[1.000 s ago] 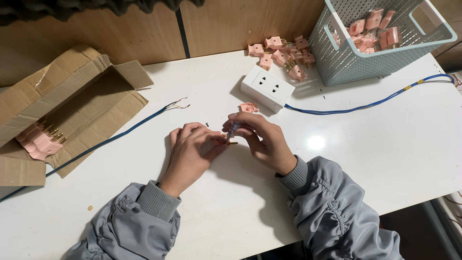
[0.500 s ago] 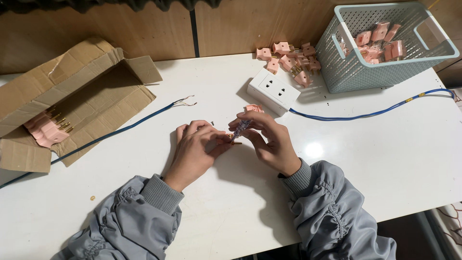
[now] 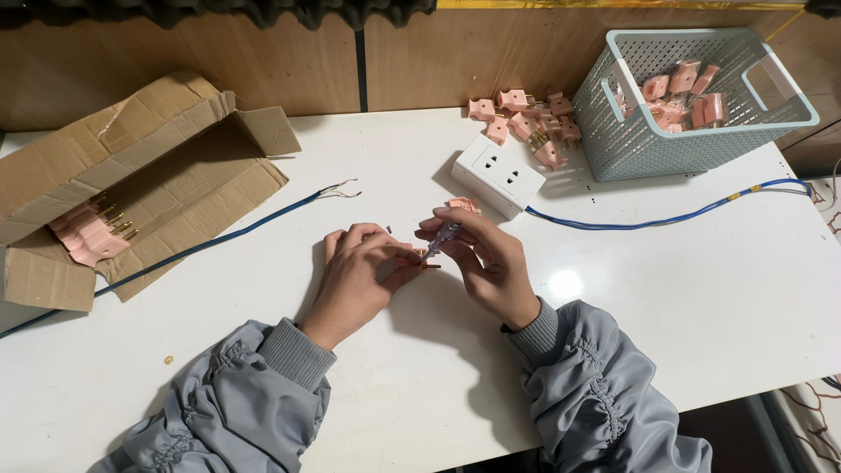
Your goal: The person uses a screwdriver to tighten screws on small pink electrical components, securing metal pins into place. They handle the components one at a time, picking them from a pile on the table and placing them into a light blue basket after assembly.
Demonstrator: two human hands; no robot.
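Note:
My left hand (image 3: pixel 357 267) cups a small pink plug part (image 3: pixel 427 259) with brass pins at the middle of the white table (image 3: pixel 666 289). My right hand (image 3: pixel 487 257) grips a small clear-handled screwdriver (image 3: pixel 442 235), its tip down against that part. Another pink plug piece (image 3: pixel 464 205) lies just beyond my right fingers. Most of the held part is hidden by my fingers.
A white socket block (image 3: pixel 498 174) with a blue cable (image 3: pixel 666 217) sits behind my hands. Loose pink plugs (image 3: pixel 526 123) lie beside a pale green basket (image 3: pixel 701 144) holding more. An open cardboard box (image 3: pixel 131 188) with pink plugs is at left; a second blue wire (image 3: pixel 219 241) runs from it.
The view has shifted slightly. My hands stay together on the pink part, with the screwdriver tilted a little differently in my right hand.

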